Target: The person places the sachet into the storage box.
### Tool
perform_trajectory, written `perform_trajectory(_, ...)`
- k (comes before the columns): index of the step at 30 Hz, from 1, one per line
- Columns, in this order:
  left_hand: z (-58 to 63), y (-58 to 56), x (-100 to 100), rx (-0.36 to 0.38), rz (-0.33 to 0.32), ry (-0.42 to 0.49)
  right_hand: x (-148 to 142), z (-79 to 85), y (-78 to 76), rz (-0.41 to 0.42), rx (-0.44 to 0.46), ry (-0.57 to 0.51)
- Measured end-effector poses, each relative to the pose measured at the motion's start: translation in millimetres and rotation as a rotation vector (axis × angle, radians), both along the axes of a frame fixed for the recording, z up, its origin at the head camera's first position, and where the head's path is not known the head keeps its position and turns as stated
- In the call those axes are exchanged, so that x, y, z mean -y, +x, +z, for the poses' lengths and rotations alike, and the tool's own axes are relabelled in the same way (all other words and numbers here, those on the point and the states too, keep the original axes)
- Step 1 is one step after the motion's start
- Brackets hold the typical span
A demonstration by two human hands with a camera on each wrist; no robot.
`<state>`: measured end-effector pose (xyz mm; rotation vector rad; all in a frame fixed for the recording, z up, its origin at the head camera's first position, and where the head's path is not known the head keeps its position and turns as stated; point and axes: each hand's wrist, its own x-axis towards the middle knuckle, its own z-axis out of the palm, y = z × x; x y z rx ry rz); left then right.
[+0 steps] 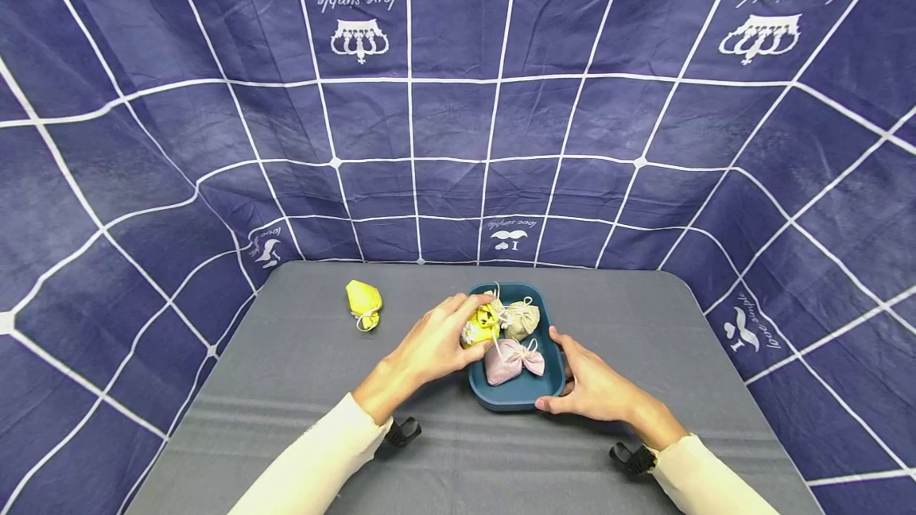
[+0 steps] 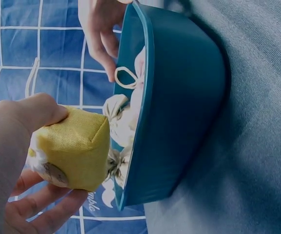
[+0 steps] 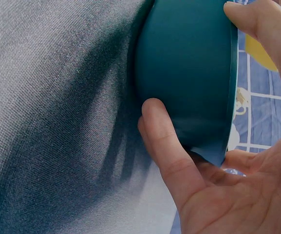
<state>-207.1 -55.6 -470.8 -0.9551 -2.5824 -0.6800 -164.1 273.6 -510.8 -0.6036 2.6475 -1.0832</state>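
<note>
Head view: we look down on a dark teal, rounded-rectangular container (image 1: 506,405) on a grey cloth-covered worktop (image 1: 300,396), its long axis running away from us. Our left grip (image 1: 438,340) pinches a small yellow fabric pouch with white flowers (image 1: 478,328) over the container's left side. Inside the container sit a pale pink pouch (image 1: 504,364) at the near end, an olive-beige pouch (image 1: 523,319) far right, and a cream pouch (image 1: 494,300) far left, partly hidden. Container floor shows at both ends. Our right grip (image 1: 597,381) curls round its near right corner. Left of the container, nearer our left grip, lies a second yellow cloth pouch tied with white cord (image 1: 364,301).

Left wrist view: thumb and fingers are parted only by the yellow pouch's width; its squared base points at the container's opening, close to the left rim. We judge that rim the edge to clear.

Right wrist view: our fingers spread against the container's outer wall and rim, with worktop beside it.
</note>
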Motion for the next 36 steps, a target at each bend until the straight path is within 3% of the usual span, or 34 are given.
perform_trajectory(23, -5.7, -2.7, -8.7, 0.051, -0.038, 0.005, 0.9, 0.5, -0.8, 0.012, 0.024, -0.032)
perform_trajectory(28, -7.4, -1.0, -5.9, 0.101, -0.035, -0.063, 0.7, -1.4, -1.2, 0.012, 0.031, -0.032)
perform_trajectory(36, -6.0, 0.4, -1.5, 0.08, -0.042, -0.122, 1.2, 1.3, -0.9, 0.007, 0.02, -0.015)
